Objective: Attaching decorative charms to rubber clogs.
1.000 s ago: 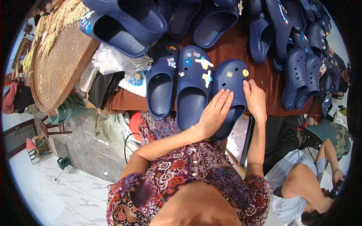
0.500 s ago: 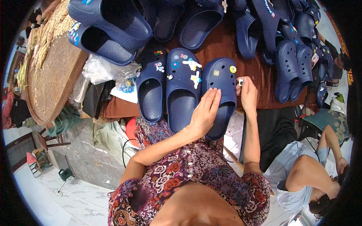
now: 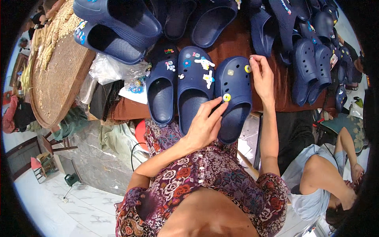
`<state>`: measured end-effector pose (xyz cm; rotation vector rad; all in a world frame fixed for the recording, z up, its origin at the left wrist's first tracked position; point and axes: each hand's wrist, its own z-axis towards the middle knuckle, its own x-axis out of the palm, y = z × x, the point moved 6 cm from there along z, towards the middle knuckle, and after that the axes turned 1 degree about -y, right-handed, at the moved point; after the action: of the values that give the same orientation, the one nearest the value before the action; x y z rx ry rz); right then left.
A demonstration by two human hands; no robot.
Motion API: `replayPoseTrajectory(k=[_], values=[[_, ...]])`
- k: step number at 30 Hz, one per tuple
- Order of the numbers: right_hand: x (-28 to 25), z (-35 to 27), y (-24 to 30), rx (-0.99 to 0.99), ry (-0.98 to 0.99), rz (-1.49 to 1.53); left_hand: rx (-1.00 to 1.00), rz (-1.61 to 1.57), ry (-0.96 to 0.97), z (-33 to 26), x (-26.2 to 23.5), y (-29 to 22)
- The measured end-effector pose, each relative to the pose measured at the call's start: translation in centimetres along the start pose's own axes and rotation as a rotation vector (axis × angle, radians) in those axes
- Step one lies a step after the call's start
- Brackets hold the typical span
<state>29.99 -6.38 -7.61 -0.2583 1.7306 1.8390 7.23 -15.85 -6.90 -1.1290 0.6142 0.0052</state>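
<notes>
A navy clog [image 3: 240, 85] lies at the table's near edge, toe away from me. It carries a yellow round charm on the upper right of its toe, a pale square charm, and a yellow ring-shaped charm [image 3: 226, 97] low on the left. My left hand [image 3: 203, 124] rests at the clog's left side, its outstretched fingertips beside that ring-shaped charm. Just right of the toe, my right hand [image 3: 262, 77] pinches a small white charm [image 3: 251, 59], mostly hidden by the fingers. Left of it are two decorated navy clogs, one [image 3: 195, 85] bearing white character charms.
More navy clogs [image 3: 215, 25] crowd the brown-covered table [image 3: 262, 102]. At left, a clear plastic bag [image 3: 114, 69] and small blue charms [image 3: 136, 87] lie near a round wooden tray [image 3: 59, 79] with grain. A person in a light shirt [image 3: 310, 197] sits at lower right.
My left hand has drawn back toward me, uncovering the yellow ring-shaped charm. My right hand has moved up beside the toe, turning the white charm mostly out of sight.
</notes>
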Motion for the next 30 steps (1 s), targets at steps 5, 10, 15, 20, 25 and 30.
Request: replayPoseTrajectory(k=[5,10,15,20,25,30], values=[[-1.2,-1.5,-3.9,-0.088,-0.179,-0.339,-0.003,0.024,-0.081,-0.1,-1.2,0.4],[-0.1,-4.6,-5.5,-0.024,-0.041,-0.482,0.019,-0.017,-0.061,0.1,-0.7,0.4],[-0.9,-3.6,-4.5,-0.081,-0.107,-0.437,0.039,-0.016,-0.039,0.4,0.5,0.2],[-0.1,-1.5,-2.1,0.113,0.006,-0.201,0.028,-0.016,-0.027,1.1,1.6,0.1],[1.7,-0.6,2.8,-0.24,0.083,-0.45,0.029,0.018,-0.003,1.3,3.0,0.5],[3.2,0.3,2.6,-0.26,0.187,-0.537,0.046,0.071,0.003,1.3,3.1,0.7]])
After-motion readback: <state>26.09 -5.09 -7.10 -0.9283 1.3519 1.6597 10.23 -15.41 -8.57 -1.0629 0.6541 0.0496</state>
